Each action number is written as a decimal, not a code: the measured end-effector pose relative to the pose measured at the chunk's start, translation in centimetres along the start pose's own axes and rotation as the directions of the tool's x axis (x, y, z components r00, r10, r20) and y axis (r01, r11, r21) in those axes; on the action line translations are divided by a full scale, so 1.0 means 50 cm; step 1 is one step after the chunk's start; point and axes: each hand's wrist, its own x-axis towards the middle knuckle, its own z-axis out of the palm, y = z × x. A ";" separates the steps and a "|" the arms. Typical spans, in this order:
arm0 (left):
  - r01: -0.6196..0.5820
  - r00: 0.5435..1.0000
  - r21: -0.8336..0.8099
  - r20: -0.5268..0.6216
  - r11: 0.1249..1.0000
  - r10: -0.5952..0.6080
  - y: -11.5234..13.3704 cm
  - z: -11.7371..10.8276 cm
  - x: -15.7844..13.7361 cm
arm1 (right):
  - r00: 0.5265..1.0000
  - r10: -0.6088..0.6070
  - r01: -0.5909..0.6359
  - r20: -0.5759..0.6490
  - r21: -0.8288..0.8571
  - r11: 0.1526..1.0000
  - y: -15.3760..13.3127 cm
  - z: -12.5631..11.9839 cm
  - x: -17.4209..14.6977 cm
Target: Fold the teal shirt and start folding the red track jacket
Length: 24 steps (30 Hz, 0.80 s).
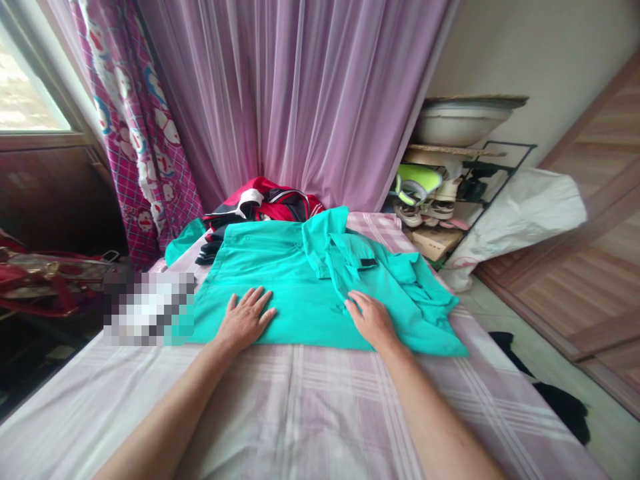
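Observation:
A turquoise garment (295, 327), which looks like a jacket or shirt, lies spread on a checked bedsheet (310, 413). Its left part is fairly flat, while the right part is bunched in loose folds near a small dark label or patch (368, 263). My left hand (247, 316) rests flat on the smooth cloth, fingers apart. On the right, my right hand (370, 319) lies on the folds with its fingers extended. Neither hand visibly grips the cloth.
Behind lies a pile of red and black clothes (270, 197) against purple curtains (330, 100). To the right stand a shoe rack (480, 193), a white bag (525, 213) and a wooden door (585, 220). A blurred patch (150, 307) covers something at left.

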 end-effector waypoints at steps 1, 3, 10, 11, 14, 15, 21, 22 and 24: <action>0.002 1.000 -0.002 0.008 1.000 -0.002 -0.002 0.003 0.001 | 0.999 0.034 -0.033 -0.036 0.021 0.999 0.008 -0.005 0.007; 0.001 1.000 -0.001 0.003 1.000 -0.001 -0.007 0.006 0.001 | 0.986 0.108 -0.105 -0.128 0.036 0.994 0.022 -0.018 0.028; 0.018 1.000 0.004 -0.020 1.000 -0.017 -0.003 -0.001 -0.007 | 0.923 0.194 -0.196 -0.331 0.026 0.980 0.028 -0.030 0.112; 0.021 1.000 0.004 -0.017 1.000 -0.021 -0.002 -0.001 -0.007 | 0.927 0.194 -0.192 -0.320 0.037 0.981 0.030 -0.027 0.118; 0.018 1.000 0.004 -0.022 1.000 -0.018 -0.004 0.001 -0.008 | 0.942 0.189 -0.179 -0.279 0.061 0.982 0.036 -0.021 0.129; 0.014 1.000 0.005 -0.028 1.000 -0.014 -0.006 0.002 -0.008 | 0.945 0.180 -0.169 -0.272 0.063 0.984 0.037 -0.023 0.131; 0.011 0.999 -0.002 -0.030 1.000 -0.011 -0.013 0.001 -0.008 | 0.956 0.043 -0.017 -0.289 0.094 0.995 0.007 -0.078 0.143; 0.009 0.999 -0.006 -0.033 1.000 -0.009 -0.013 0.000 -0.008 | 0.958 0.015 0.015 -0.286 0.102 0.995 -0.004 -0.092 0.142; 0.004 0.999 -0.016 -0.050 1.000 -0.005 -0.014 -0.001 -0.008 | 0.965 -0.051 0.084 -0.256 0.118 0.990 -0.034 -0.118 0.134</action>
